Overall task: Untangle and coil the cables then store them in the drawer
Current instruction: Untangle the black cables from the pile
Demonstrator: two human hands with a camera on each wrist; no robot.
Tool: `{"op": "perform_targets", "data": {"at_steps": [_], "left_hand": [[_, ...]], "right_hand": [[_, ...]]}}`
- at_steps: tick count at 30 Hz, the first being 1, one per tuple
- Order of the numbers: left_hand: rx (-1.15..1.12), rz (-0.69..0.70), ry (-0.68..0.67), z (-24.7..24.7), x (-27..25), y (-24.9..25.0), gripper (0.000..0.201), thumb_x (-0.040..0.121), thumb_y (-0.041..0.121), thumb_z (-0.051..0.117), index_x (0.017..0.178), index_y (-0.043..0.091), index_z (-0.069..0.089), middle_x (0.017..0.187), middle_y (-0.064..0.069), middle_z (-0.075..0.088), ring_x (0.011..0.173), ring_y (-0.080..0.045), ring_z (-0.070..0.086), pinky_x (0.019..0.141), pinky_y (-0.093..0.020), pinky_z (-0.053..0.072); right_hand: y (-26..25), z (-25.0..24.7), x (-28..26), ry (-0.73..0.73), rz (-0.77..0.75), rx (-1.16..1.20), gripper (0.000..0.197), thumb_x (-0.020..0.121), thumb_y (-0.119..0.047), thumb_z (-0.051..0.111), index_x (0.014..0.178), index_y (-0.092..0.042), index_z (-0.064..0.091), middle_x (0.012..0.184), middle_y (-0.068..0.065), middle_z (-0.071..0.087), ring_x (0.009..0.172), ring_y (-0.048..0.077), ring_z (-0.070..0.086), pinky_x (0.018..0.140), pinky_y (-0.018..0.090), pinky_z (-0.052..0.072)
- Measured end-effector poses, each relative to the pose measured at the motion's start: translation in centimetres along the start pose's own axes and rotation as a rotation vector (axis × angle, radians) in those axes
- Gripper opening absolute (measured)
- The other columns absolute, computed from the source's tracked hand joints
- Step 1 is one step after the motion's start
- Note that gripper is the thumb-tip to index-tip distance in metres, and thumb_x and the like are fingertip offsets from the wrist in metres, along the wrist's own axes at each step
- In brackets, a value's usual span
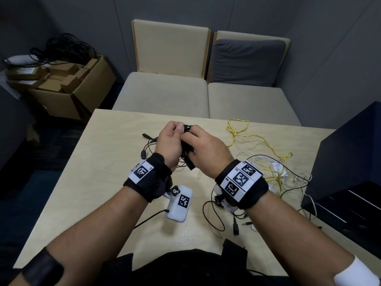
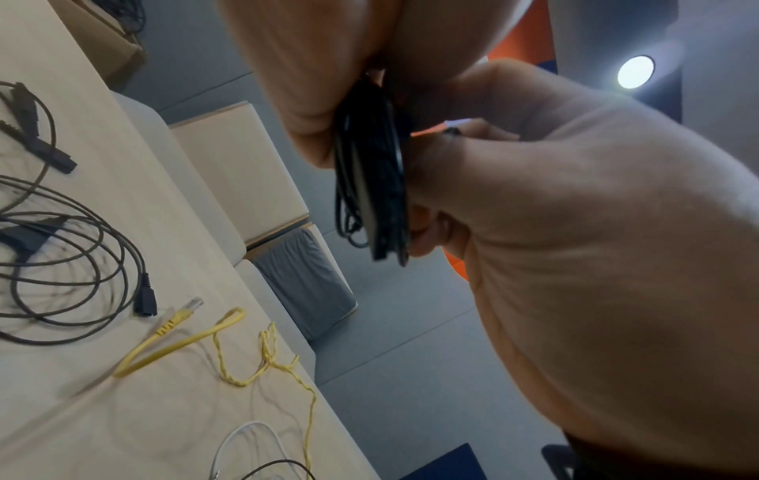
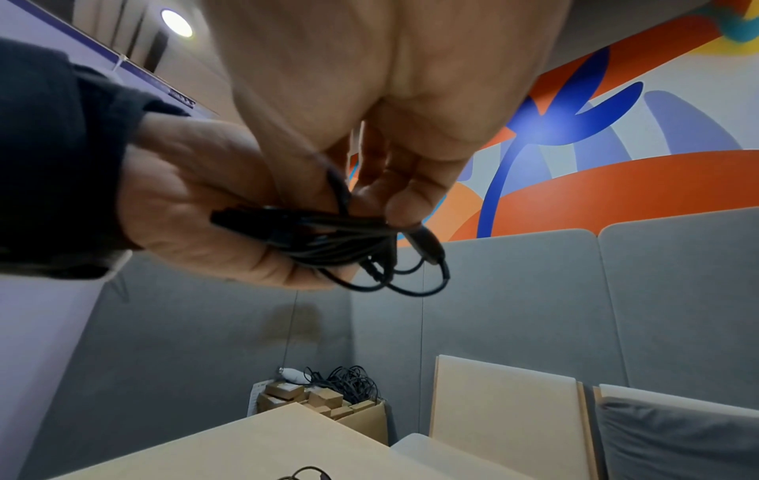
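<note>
- Worktop (image 1: 107, 182): pale wood, carrying the loose cables; the landmark for every place below.
- Dark cabinet (image 1: 350, 162): stands at the worktop's right edge (whether it holds the drawer cannot be told).
- Left hand (image 1: 171, 141) and right hand (image 1: 204, 147): both raised above the worktop's middle, fingers curled round one bundle, the hands touching.
- Black cable bundle (image 3: 328, 237): coiled, gripped between both hands, clear of the worktop; a loop and a plug hang below the fingers.
- Yellow cable (image 1: 257, 139): uncoiled on the worktop's far right part.
- White cable (image 1: 276, 168): tangled with a thin black lead on the worktop's right side, beside the cabinet.
</note>
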State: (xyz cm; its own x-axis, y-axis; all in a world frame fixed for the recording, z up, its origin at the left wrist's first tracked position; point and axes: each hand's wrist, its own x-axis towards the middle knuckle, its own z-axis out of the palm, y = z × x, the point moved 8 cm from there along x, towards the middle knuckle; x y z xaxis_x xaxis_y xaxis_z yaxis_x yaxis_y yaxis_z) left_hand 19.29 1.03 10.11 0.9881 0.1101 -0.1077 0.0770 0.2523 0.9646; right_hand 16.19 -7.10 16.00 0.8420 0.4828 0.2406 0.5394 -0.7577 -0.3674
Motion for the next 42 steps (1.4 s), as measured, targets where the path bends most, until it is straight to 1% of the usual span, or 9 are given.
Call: {"op": "perform_targets", "data": {"at_steps": [5, 9, 15, 18, 21, 30, 35, 39, 42], "left_hand": [[-0.033, -0.016, -0.011, 0.3, -0.1, -0.1, 0.022, 0.102, 0.012, 0.037, 0.083, 0.011, 0.049, 0.079, -0.011, 0.051, 0.075, -0.021, 0.049, 0.069, -0.032, 0.043], [0.021, 0.013, 0.033, 0.0, 0.1, -0.4, 0.022, 0.101, 0.013, 0.039, 0.081, 0.014, 0.049, 0.082, -0.012, 0.048, 0.079, -0.024, 0.046, 0.072, -0.038, 0.041], [0.12, 0.037, 0.111, -1.1, 0.3, -0.5, 0.022, 0.101, 0.014, 0.039, 0.081, 0.017, 0.049, 0.062, -0.001, 0.047, 0.057, -0.015, 0.042, 0.049, -0.024, 0.038], [0.083, 0.02, 0.116, -0.8, 0.2, -0.5, 0.023, 0.101, 0.013, 0.038, 0.081, 0.016, 0.047, 0.057, 0.003, 0.042, 0.049, -0.009, 0.037, 0.045, -0.022, 0.033], [0.04, -0.018, 0.11, -0.7, 0.2, -0.6, 0.023, 0.102, 0.012, 0.037, 0.082, 0.015, 0.046, 0.053, 0.004, 0.042, 0.046, -0.009, 0.038, 0.045, -0.023, 0.032], [0.013, -0.019, 0.09, -0.8, 0.1, -0.9, 0.022, 0.102, 0.013, 0.037, 0.082, 0.015, 0.047, 0.051, 0.007, 0.042, 0.044, -0.004, 0.038, 0.047, -0.021, 0.036], [0.075, 0.064, 0.136, -1.1, 0.3, -0.3, 0.023, 0.102, 0.011, 0.037, 0.082, 0.016, 0.046, 0.055, 0.004, 0.036, 0.043, -0.004, 0.032, 0.045, -0.02, 0.031], [0.066, 0.089, 0.158, -1.6, 0.4, -0.2, 0.022, 0.102, 0.012, 0.034, 0.083, 0.017, 0.043, 0.059, 0.001, 0.03, 0.039, -0.003, 0.028, 0.039, -0.018, 0.026], [-0.039, 0.044, 0.18, -1.9, 0.7, -0.1, 0.021, 0.103, 0.011, 0.032, 0.083, 0.015, 0.04, 0.061, 0.001, 0.027, 0.038, -0.002, 0.023, 0.036, -0.016, 0.023]], "right_hand": [[0.0, 0.2, 0.0, 0.041, -0.047, 0.027, 0.031, 0.07, -0.001, 0.062, 0.101, -0.005, 0.066, 0.092, 0.011, 0.062, 0.076, 0.032, 0.059, 0.051, 0.031, 0.044], [0.0, 0.2, -0.4, 0.064, -0.047, 0.033, 0.039, 0.075, -0.011, 0.044, 0.109, -0.01, 0.064, 0.089, 0.007, 0.06, 0.08, 0.03, 0.058, 0.055, 0.033, 0.046], [0.1, 0.0, -1.1, 0.073, -0.047, 0.152, 0.034, 0.079, -0.017, 0.038, 0.084, -0.008, 0.07, 0.089, 0.01, 0.057, 0.069, 0.027, 0.057, 0.057, 0.037, 0.051], [1.0, 0.8, -1.0, -0.018, 0.069, 0.181, 0.03, 0.08, -0.006, 0.048, 0.102, -0.007, 0.067, 0.1, 0.011, 0.055, 0.083, 0.03, 0.059, 0.075, 0.041, 0.05], [1.8, 1.2, -1.1, -0.089, 0.118, 0.206, 0.039, 0.078, 0.001, 0.054, 0.115, -0.01, 0.064, 0.11, 0.009, 0.056, 0.099, 0.028, 0.058, 0.087, 0.035, 0.046], [1.4, 1.8, -0.7, -0.127, 0.043, 0.144, 0.033, 0.081, -0.009, 0.066, 0.114, -0.006, 0.063, 0.1, 0.012, 0.062, 0.096, 0.03, 0.057, 0.081, 0.028, 0.037], [0.5, 1.3, -0.8, -0.034, -0.043, 0.119, 0.021, 0.079, -0.004, 0.058, 0.097, -0.004, 0.067, 0.083, 0.013, 0.063, 0.082, 0.032, 0.058, 0.072, 0.042, 0.046], [1.0, -0.5, -1.2, 0.128, -0.061, 0.303, 0.015, 0.079, -0.003, 0.061, 0.09, -0.006, 0.07, 0.087, 0.005, 0.067, 0.08, 0.011, 0.057, 0.077, 0.014, 0.043], [2.7, -1.7, -2.0, 0.253, 0.055, 0.469, 0.011, 0.076, -0.004, 0.064, 0.085, -0.009, 0.069, 0.084, 0.0, 0.066, 0.075, 0.004, 0.055, 0.072, 0.014, 0.044]]}}
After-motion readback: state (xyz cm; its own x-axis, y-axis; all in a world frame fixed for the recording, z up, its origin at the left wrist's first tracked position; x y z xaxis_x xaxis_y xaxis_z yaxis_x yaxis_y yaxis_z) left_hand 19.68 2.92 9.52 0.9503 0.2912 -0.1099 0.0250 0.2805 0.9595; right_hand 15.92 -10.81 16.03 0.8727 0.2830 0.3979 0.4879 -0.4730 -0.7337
